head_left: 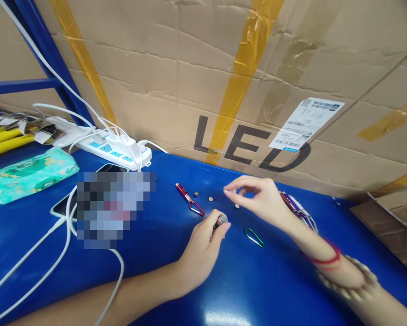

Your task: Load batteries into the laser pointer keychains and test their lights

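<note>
Though near hands (200,249) (267,200), green carabiner (254,241) apart.

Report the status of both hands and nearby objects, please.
Left hand gripping green tube, silver end showing. Right hand pinching tiny piece, unclear what. Green carabiner and red tube lie on blue table nearby.

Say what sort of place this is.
Probably a small workshop or packing area: a taped cardboard box marked LED stands behind a blue tabletop holding a white power strip and a red carabiner penlight.
</note>
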A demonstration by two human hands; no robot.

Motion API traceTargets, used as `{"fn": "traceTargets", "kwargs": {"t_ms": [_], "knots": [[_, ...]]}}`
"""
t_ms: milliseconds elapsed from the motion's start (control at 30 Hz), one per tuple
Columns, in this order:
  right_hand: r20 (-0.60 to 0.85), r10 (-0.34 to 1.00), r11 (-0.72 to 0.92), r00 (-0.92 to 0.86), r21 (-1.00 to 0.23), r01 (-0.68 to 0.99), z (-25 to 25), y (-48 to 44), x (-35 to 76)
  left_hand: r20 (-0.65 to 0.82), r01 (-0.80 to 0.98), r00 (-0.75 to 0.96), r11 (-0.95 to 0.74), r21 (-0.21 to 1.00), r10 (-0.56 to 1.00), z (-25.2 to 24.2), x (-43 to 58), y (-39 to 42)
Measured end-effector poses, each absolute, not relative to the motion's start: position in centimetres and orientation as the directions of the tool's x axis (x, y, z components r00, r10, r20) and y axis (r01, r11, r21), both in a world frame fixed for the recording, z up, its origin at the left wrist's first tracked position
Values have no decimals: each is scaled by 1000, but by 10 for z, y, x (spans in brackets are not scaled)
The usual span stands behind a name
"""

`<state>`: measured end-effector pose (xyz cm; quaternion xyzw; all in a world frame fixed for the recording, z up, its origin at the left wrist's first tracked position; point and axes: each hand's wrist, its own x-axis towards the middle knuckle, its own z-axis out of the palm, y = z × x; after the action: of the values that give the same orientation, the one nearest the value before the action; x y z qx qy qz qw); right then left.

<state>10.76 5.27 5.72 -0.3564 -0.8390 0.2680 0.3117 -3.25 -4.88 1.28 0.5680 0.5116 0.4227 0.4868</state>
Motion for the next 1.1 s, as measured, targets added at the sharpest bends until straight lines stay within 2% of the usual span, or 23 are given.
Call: {"fn": "traceTargets", "kwargs": {"t_ms": [133, 300, 433, 533, 600, 700, 767, 800, 933, 1100], "knots": [[291, 721, 569, -629, -766, 299, 73, 14, 111, 25, 157, 126, -45, 987, 992, 12, -32, -49], [298, 678, 621, -673, -721, 306, 68, 11, 121, 33, 168, 139, -56, 984, 990, 13, -32, -50], [218, 625, 624, -750, -717, 311, 72, 12, 124, 24, 187, 164, -55, 981, 986, 12, -32, -50], [113, 616, 585, -780, -729, 356, 78, 15, 129, 17, 185, 183, -51, 981, 983, 13, -32, -49], [67, 659, 566, -749, -700, 436, 78, 23, 136, -3, 180, 157, -25, 983, 988, 14, -32, -49], [109, 744, 600, -659, -545, 586, 65, 41, 150, -5, 186, 101, -14, 983, 995, 15, -32, -49], [110, 746, 633, -657, -426, 646, 52, 53, 156, 57, 183, 82, -71, 981, 995, 15, -33, -49], [90, 737, 639, -670, -419, 645, 45, 58, 157, 101, 175, 74, -112, 978, 992, 15, -33, -50], [66, 728, 620, -682, -487, 615, 28, 65, 154, 257, 127, 65, -263, 956, 964, 13, -34, -51], [69, 738, 590, -671, -548, 593, 22, 62, 147, 313, 115, 83, -321, 940, 946, 11, -34, -52]]}}
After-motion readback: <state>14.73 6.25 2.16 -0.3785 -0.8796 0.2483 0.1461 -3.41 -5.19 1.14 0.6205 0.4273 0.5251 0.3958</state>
